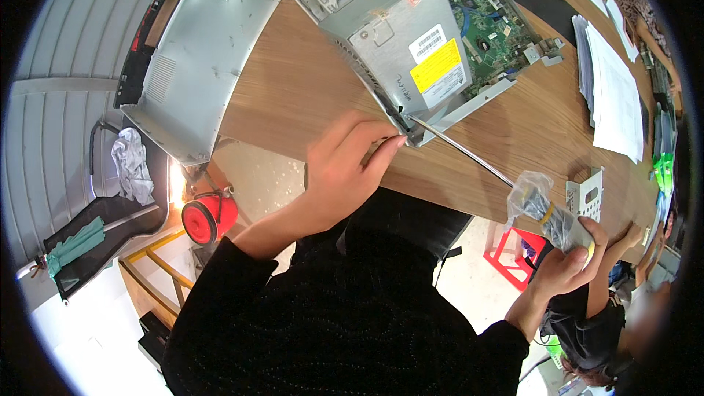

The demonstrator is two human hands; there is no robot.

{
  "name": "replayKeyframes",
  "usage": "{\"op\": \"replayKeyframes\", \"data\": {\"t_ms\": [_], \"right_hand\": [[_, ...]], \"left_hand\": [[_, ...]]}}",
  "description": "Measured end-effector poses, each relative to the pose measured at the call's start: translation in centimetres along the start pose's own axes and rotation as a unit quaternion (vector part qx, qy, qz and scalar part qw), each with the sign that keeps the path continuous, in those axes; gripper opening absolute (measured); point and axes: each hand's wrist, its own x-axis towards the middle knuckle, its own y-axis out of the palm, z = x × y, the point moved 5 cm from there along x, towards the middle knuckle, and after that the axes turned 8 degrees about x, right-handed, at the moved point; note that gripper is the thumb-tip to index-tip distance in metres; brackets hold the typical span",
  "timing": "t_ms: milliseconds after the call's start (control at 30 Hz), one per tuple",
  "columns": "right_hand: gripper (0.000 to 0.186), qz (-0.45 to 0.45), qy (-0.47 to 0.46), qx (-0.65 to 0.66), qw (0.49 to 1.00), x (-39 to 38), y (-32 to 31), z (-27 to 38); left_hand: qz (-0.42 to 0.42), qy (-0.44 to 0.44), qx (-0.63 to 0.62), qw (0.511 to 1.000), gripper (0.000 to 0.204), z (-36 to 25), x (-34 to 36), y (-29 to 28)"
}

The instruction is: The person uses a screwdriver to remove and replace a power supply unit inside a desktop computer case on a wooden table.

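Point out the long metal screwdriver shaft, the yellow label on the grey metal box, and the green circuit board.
long metal screwdriver shaft (462, 152), head view, mid-shaft.
yellow label (435, 64), head view, its centre.
green circuit board (490, 18), head view, bare middle.

On a wooden table, the person's left hand rests at the near corner of a grey metal computer box, fingertips touching its edge where the tip of a long screwdriver meets it. The right hand grips the screwdriver's handle, which is wrapped in clear plastic, near the table's near right edge and just beside a small white bracket. A green circuit board lies behind the box, a grey cover panel lies to the left, and papers are stacked far right.
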Motion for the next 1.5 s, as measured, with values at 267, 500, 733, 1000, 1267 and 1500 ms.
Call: {"op": "replayKeyframes", "data": {"t_ms": [267, 500, 733, 1000, 1267, 1500], "right_hand": [[0.071, -0.012, 0.046, -0.032, 0.998, -1.6, -0.2, -1.1], [0.056, 0.000, 0.097, 0.068, 0.993, -2.8, -1.0, -4.1], [0.058, 0.005, 0.060, 0.082, 0.995, -2.6, -1.3, -3.6], [0.064, -0.015, 0.135, 0.141, 0.981, -3.8, 0.9, -5.2], [0.047, -0.121, 0.377, 0.365, 0.843, -7.7, 4.7, -9.8], [0.042, -0.187, 0.444, 0.409, 0.775, -8.8, 4.7, -10.1]], "left_hand": [[0.003, -0.096, -0.051, 0.994, 0.019, 2.5, -0.5, 3.1], [-0.004, -0.075, -0.018, 0.997, 0.024, 2.4, -0.3, 3.2], [-0.038, -0.076, -0.033, 0.996, 0.022, 2.3, -0.3, 3.5], [-0.039, -0.149, -0.078, 0.985, 0.044, 4.0, -0.9, 3.0], [0.021, -0.340, -0.217, 0.915, 0.098, 6.0, 1.8, 3.9], [-0.045, -0.194, -0.100, 0.975, 0.100, 2.6, 4.8, 2.3]]}}
